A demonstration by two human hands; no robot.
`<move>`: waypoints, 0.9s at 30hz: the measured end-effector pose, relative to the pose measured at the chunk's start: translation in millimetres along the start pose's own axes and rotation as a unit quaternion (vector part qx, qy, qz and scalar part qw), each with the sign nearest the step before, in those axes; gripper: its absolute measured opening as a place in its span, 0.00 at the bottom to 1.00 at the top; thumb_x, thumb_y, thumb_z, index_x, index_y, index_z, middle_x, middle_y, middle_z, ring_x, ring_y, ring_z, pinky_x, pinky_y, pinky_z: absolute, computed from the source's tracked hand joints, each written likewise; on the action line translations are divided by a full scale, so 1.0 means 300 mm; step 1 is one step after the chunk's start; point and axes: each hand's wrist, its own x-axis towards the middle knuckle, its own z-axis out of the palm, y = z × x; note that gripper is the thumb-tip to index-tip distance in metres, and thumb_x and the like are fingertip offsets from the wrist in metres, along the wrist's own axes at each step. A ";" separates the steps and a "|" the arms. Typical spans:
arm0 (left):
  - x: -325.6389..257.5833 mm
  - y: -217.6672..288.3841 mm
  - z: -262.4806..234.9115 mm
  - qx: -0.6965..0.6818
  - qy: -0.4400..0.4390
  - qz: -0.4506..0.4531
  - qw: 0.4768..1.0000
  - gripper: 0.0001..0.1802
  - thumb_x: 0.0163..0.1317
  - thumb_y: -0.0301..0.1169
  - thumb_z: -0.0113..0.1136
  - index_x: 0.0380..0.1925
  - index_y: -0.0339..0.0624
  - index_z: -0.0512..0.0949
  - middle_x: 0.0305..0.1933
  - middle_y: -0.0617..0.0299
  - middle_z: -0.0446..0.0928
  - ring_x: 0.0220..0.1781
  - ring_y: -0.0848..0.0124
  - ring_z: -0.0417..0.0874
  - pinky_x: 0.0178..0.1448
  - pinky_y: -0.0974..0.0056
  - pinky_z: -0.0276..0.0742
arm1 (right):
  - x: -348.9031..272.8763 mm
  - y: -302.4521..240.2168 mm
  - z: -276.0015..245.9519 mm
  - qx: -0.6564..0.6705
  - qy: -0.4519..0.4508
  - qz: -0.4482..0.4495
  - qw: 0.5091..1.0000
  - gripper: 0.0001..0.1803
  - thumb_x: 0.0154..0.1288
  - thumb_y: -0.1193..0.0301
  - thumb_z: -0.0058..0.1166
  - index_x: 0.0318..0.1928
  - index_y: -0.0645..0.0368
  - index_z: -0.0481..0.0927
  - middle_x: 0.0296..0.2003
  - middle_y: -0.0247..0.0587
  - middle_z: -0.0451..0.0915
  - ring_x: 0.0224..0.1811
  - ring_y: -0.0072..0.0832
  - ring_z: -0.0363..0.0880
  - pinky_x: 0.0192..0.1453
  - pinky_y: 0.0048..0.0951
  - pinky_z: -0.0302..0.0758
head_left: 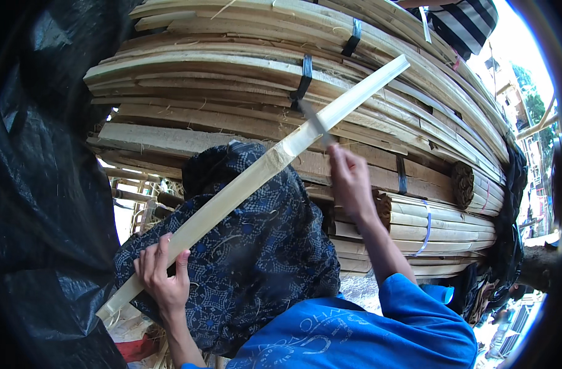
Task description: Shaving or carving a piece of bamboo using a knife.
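Observation:
A long split bamboo strip [225,200] slants from the lower left to the upper right across my lap, its pale hollow side showing towards the top and a node ridge near its middle. My left hand [163,275] is wrapped round its lower part, thumb on one edge and fingers on the other. In my right hand [350,178] is the handle of a knife [315,122]; its blade, smeared by motion, crosses the strip just beyond the node. The handle is mostly hidden in my fist. Dark blue patterned cloth [250,246] covers my legs under the strip, with thin shavings on it.
Stacked bundles of bamboo strips [201,80] fill the space ahead, bound with dark straps [305,75]. Tied round bundles [438,224] lie at the right. Black plastic sheeting [47,184] hangs at the left. Striped fabric [462,24] shows at the top right.

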 end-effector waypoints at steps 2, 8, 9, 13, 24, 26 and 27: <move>-0.009 -0.006 -0.016 -0.002 -0.007 0.000 1.000 0.22 0.63 0.45 0.61 0.48 0.40 0.79 0.37 0.59 0.78 0.39 0.60 0.77 0.44 0.58 0.66 | 0.040 -0.055 -0.084 0.087 0.064 0.022 0.994 0.23 0.76 0.56 0.42 0.25 0.57 0.73 0.13 0.21 0.62 0.14 0.13 0.57 0.18 0.23 0.55; 0.007 0.001 0.007 0.010 -0.011 0.002 1.000 0.22 0.64 0.45 0.60 0.47 0.39 0.79 0.37 0.57 0.78 0.38 0.58 0.77 0.43 0.57 0.66 | -0.084 0.014 0.078 -0.057 0.001 -0.095 0.994 0.20 0.74 0.66 0.43 0.26 0.65 0.75 0.17 0.38 0.69 0.21 0.24 0.65 0.27 0.33 0.64; 0.009 0.003 0.003 0.002 -0.007 0.003 1.000 0.22 0.64 0.45 0.60 0.47 0.39 0.79 0.37 0.57 0.78 0.38 0.58 0.77 0.43 0.56 0.66 | -0.103 0.007 0.095 -0.059 -0.037 -0.153 0.986 0.20 0.73 0.69 0.44 0.24 0.67 0.75 0.18 0.41 0.72 0.23 0.25 0.66 0.29 0.34 0.64; -0.003 0.004 -0.007 -0.001 -0.008 0.000 1.000 0.21 0.65 0.43 0.59 0.47 0.36 0.78 0.38 0.55 0.78 0.40 0.58 0.77 0.45 0.56 0.66 | 0.057 -0.034 -0.048 0.031 0.119 -0.001 0.992 0.22 0.76 0.63 0.42 0.28 0.67 0.76 0.15 0.34 0.69 0.21 0.21 0.63 0.25 0.32 0.60; -0.024 -0.009 0.003 0.006 -0.003 -0.005 1.000 0.21 0.63 0.44 0.61 0.44 0.35 0.78 0.39 0.55 0.78 0.41 0.57 0.76 0.48 0.55 0.66 | -0.080 0.046 0.110 -0.080 -0.028 -0.112 0.990 0.19 0.72 0.66 0.49 0.25 0.66 0.78 0.14 0.44 0.73 0.18 0.31 0.66 0.29 0.36 0.66; -0.044 -0.028 -0.002 0.018 0.009 0.006 1.000 0.21 0.62 0.45 0.62 0.44 0.38 0.80 0.38 0.58 0.80 0.38 0.59 0.77 0.44 0.58 0.65 | -0.083 -0.042 0.114 -0.077 -0.037 -0.083 0.993 0.20 0.72 0.65 0.49 0.25 0.67 0.77 0.14 0.43 0.72 0.18 0.28 0.66 0.28 0.35 0.65; -0.062 -0.031 -0.013 0.021 0.003 0.001 1.000 0.21 0.62 0.45 0.62 0.44 0.38 0.80 0.38 0.58 0.80 0.38 0.59 0.77 0.44 0.58 0.65 | -0.091 -0.083 0.104 -0.078 -0.041 -0.044 0.995 0.21 0.72 0.64 0.49 0.24 0.69 0.75 0.14 0.42 0.70 0.18 0.25 0.65 0.26 0.34 0.65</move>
